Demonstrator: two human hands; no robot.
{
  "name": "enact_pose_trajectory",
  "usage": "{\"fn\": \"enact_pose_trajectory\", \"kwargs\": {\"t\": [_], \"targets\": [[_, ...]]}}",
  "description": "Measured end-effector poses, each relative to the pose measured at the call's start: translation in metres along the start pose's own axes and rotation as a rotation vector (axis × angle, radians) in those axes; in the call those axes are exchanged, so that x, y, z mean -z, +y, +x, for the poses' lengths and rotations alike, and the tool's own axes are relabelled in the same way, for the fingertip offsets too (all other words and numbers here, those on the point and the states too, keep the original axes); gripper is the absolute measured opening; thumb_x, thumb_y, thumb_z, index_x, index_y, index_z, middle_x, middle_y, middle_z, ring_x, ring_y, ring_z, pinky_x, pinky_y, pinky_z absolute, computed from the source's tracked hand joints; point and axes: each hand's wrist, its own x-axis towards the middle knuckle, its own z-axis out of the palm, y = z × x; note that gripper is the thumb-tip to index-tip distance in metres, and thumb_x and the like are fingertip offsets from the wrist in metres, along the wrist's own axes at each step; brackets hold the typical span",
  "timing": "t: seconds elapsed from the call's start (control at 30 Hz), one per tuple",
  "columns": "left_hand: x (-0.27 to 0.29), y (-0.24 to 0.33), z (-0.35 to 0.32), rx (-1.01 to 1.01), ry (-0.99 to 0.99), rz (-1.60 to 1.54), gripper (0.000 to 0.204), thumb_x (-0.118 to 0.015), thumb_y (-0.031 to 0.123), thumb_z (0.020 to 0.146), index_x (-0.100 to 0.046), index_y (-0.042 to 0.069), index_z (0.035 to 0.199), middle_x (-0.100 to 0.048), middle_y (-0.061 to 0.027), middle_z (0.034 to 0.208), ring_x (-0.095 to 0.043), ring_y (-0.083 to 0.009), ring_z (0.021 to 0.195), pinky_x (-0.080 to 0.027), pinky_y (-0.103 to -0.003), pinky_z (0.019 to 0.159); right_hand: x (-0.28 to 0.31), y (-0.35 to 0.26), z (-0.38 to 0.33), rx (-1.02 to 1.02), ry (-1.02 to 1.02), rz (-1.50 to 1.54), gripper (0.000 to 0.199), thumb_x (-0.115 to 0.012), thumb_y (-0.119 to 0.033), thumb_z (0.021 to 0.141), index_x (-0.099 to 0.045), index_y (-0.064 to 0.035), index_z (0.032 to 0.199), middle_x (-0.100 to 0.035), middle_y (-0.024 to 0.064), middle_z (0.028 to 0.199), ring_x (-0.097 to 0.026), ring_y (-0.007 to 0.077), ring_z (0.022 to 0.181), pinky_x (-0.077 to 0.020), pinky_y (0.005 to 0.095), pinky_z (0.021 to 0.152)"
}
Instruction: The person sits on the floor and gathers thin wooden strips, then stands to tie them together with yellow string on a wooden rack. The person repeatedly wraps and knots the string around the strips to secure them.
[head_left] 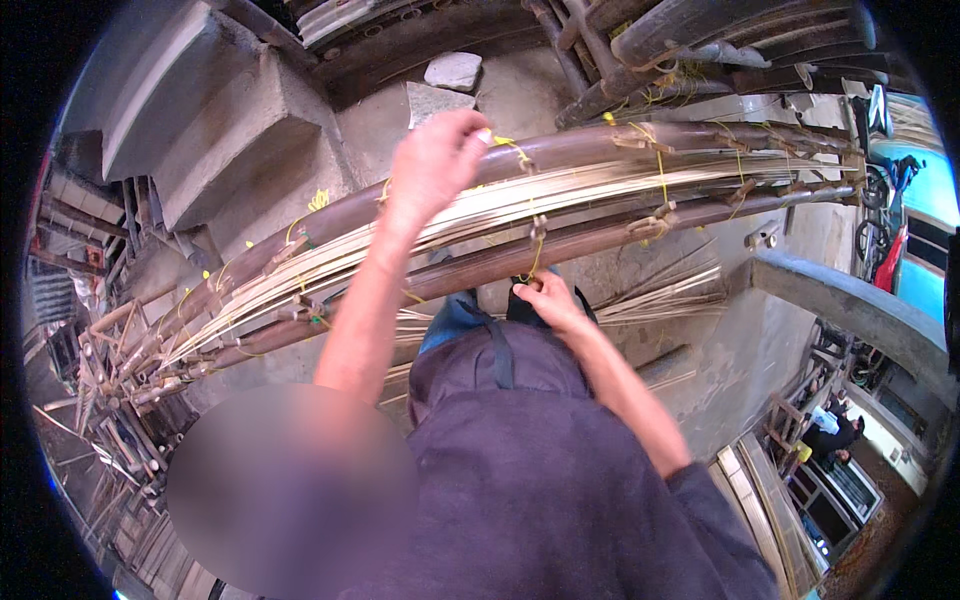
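A long frame of two dark poles, the far pole (570,148) and the near pole (480,268), runs across in front of me. Pale thin strips (500,198) lie lengthwise between them, bound with yellow string and small wooden pegs. My left hand (437,160) is raised over the far pole, fingers curled and thumb pressed in. Yellow string (512,146) shows right beside its thumb tip; what the fingers hold, if anything, is hidden. At the near pole, my right hand (548,300) pinches a yellow string (536,262) below a wooden peg (538,228).
More loose strips (660,290) lie on the floor behind the near pole. Concrete steps (250,130) rise at the far left, and stacked poles (690,50) stand at the far right. A concrete ledge (850,305) juts in on the right. Wood pieces crowd the left side.
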Motion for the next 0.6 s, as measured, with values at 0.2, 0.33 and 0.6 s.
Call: {"fn": "enact_pose_trajectory", "kwargs": {"t": [0.2,0.33,0.6], "targets": [[-0.067,0.002,-0.076,-0.123,0.006,0.059,0.022,-0.058,0.016,0.084,-0.064,0.000,0.098,-0.065,-0.0189,0.090,-0.061,-0.0364,0.093,-0.047,-0.044,0.085,-0.003,-0.267,-0.086,1.029,-0.106,-1.148,0.010,-0.059,-0.011,0.086,-0.065,-0.0022,0.086,-0.053,0.0119,0.072,-0.053,0.0258,0.065,-0.0440,0.0371,0.061],[-0.076,0.019,-0.074,0.038,0.137,0.139,0.013,-0.061,0.017,0.083,-0.067,0.006,0.086,-0.067,-0.0147,0.083,-0.063,-0.0327,0.079,-0.046,-0.042,0.073,-0.050,-0.287,0.009,1.388,-0.452,-1.060,0.020,-0.063,-0.014,0.083,-0.064,0.0009,0.095,-0.056,0.0145,0.082,-0.057,0.0307,0.076,-0.0463,0.0386,0.068],[-0.086,0.014,-0.055,-0.036,0.161,0.232,0.012,-0.062,0.017,0.082,-0.064,0.005,0.078,-0.064,-0.0142,0.072,-0.063,-0.0320,0.068,-0.047,-0.044,0.064,-0.011,-0.220,0.083,0.486,-0.161,0.085,0.025,-0.053,-0.021,0.093,-0.054,-0.0033,0.110,-0.050,-0.0019,0.077,-0.047,0.0058,0.066,-0.0432,0.0238,0.059]]}}
